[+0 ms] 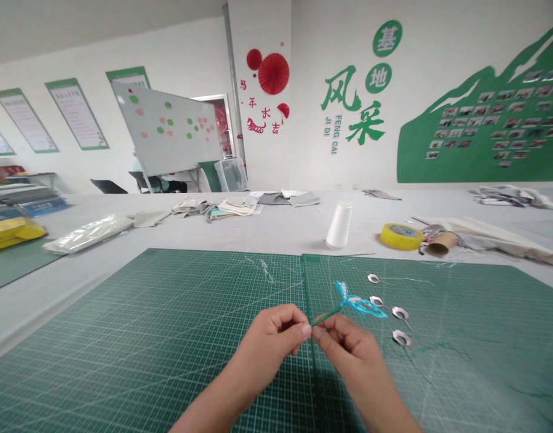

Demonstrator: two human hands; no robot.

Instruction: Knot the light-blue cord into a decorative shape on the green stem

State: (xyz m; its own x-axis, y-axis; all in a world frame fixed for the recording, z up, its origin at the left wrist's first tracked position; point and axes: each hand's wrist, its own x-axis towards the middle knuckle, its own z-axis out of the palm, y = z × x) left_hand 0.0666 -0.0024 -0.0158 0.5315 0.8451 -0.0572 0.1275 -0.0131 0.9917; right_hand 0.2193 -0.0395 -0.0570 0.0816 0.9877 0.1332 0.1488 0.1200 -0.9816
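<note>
The mat (168, 325) beside the left hand (275, 335) allows passage; rings (396, 335) obstruct farther right.

Our left forearm (222, 388) is slanting in bare from seven o'clock and pointing toward one, and our left hand (276, 329) is pinching between thumb and forefinger, its other fingers curling inward. Our right forearm (381, 391), also bare, is leaning in from five o'clock and pointing toward eleven. Our right hand (351, 346) is pinching too, its fingertips (318, 331) sitting at three o'clock, just beside the left's.
</note>
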